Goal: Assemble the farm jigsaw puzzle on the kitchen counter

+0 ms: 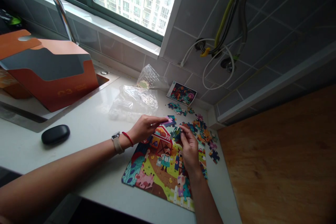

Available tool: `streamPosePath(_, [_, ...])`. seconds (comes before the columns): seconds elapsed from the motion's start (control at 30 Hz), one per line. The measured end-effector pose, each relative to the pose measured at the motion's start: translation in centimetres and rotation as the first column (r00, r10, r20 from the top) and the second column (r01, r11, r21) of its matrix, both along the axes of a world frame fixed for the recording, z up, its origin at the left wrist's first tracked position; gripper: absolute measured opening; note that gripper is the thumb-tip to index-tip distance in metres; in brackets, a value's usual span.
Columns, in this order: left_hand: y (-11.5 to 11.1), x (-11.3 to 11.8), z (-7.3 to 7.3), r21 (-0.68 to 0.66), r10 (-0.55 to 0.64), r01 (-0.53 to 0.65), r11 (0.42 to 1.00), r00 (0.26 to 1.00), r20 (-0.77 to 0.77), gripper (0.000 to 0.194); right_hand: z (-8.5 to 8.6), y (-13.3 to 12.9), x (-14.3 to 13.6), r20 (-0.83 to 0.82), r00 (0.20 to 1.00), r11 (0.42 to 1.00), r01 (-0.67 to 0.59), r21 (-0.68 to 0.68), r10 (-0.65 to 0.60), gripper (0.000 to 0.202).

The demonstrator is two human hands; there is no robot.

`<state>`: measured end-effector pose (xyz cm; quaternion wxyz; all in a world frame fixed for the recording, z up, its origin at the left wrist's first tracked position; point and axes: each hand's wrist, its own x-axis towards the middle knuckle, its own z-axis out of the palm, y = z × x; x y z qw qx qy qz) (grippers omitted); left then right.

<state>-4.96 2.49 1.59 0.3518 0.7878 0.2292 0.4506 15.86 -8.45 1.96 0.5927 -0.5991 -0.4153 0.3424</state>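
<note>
Hands, two: the left hand (144, 128), index finger extended onto one purple-and-blue puzzle section (169, 121), whether it grips anything cannot be told; the right hand (190, 147), thumb and fingers closed on one dark green puzzle piece (176, 134), above the upper part of the farm puzzle.
Farm puzzle (157, 161), one, flat on one white counter (99, 178), several pieces lying on its right side.
Loose pieces (204, 129), many, uncounted, beyond and right of it.
Picture card (181, 93), one, against the wall.
Clear plastic bags (136, 102), apparently two.
Orange box (55, 80), one.
Black rounded object (55, 134), one.
Left wrist: one watch (117, 142), one red bracelet (127, 139).
</note>
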Motion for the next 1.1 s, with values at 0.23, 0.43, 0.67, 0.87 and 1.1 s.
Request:
streamPosePath(0.23, [-1.2,0.8,0.0,-0.400,-0.143,0.149,0.904,0.989,0.045,0.041,-0.3,0.1,-0.1,0.122,0.991,0.998,-0.054,0.009,0.053,0.032])
streamPosePath(0.43, [-1.2,1.2,0.0,-0.763,-0.253,0.347,0.546,0.936,0.245,0.058,-0.6,0.3,-0.1,0.061,0.998,0.999,-0.025,0.044,0.023,0.030])
streamPosePath(0.67, [-1.6,1.8,-1.0,-0.644,-0.286,0.275,0.714,0.954,0.090,0.041,-0.2,0.3,-0.8,0.060,0.993,0.993,-0.101,0.067,0.098,0.022])
streamPosePath(0.87, [-1.6,1.8,-1.1,-0.613,-0.200,0.203,0.764,0.977,0.075,0.037,-0.3,0.4,-0.8,0.054,0.998,0.997,0.014,0.076,-0.019,0.024])
streamPosePath(1.1, [-1.5,1.7,-0.4,-0.588,-0.155,0.167,0.792,0.985,0.072,0.034,-0.1,0.3,-0.9,0.050,0.999,0.998,0.009,0.055,-0.011,0.028])
